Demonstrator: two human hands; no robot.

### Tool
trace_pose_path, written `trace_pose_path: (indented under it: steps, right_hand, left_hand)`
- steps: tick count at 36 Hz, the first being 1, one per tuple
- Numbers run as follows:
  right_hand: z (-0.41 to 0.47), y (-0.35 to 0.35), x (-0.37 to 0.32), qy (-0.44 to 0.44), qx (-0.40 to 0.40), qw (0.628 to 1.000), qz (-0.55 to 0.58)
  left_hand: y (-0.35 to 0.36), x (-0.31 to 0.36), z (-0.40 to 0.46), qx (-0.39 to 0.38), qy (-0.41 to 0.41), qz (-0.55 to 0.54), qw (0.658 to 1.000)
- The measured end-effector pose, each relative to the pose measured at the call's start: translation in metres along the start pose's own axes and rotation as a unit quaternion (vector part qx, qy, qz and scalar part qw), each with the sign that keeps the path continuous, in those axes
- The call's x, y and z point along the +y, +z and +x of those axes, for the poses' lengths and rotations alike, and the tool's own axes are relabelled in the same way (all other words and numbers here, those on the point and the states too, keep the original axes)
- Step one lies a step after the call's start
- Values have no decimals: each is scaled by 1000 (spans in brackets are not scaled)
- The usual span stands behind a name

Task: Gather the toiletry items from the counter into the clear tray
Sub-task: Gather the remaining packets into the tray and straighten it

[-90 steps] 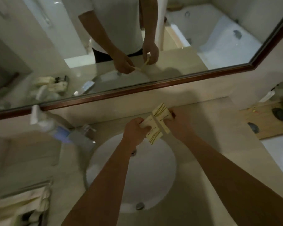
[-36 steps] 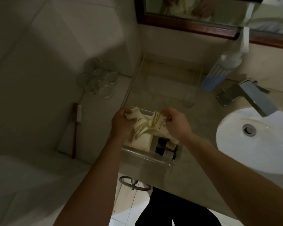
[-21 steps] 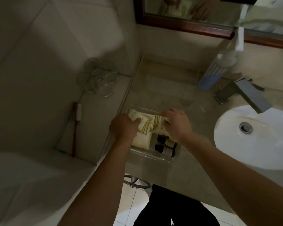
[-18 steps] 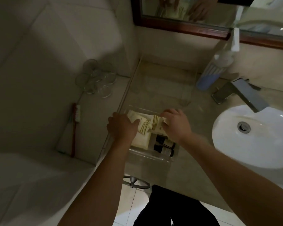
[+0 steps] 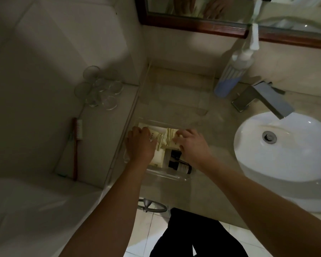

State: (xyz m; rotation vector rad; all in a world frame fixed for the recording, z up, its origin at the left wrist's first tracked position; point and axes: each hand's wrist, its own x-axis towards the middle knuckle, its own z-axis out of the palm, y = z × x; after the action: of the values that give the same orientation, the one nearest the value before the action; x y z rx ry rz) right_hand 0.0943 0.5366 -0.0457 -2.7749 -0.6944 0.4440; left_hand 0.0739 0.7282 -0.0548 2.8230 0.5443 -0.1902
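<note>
- Your left hand sits over the left part of the tray, fingers curled onto a cream packet; looks like a grip, but the fingertips are hidden behind the knuckles.
- Your right hand is over the tray's right part, fingertips pinching a second packet, the one with green stripes.
- Both packets are inside the tray, at its far end, touching each other.
- Dark-capped bottles lie in the tray near its front wall, partly under your right hand.
- More cream packets lie in the tray under your left wrist.
- The tray sits on the counter, left of the sink.
- Soap bottle stands behind the tray, to its right, by the faucet.
- Glasses and a red brush are on the ledge left of the tray.
</note>
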Motion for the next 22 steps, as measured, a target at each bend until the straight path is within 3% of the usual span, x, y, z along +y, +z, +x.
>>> trace_pose_path:
  steps: [15, 22]
  right_hand:
    - [3, 1, 0, 25, 12, 999, 39]
    - [1, -2, 0, 34, 17, 999, 38]
  left_hand:
    - [-8, 8, 9, -61, 34, -27, 997]
    - [-9, 11, 15, -16, -4, -73, 997]
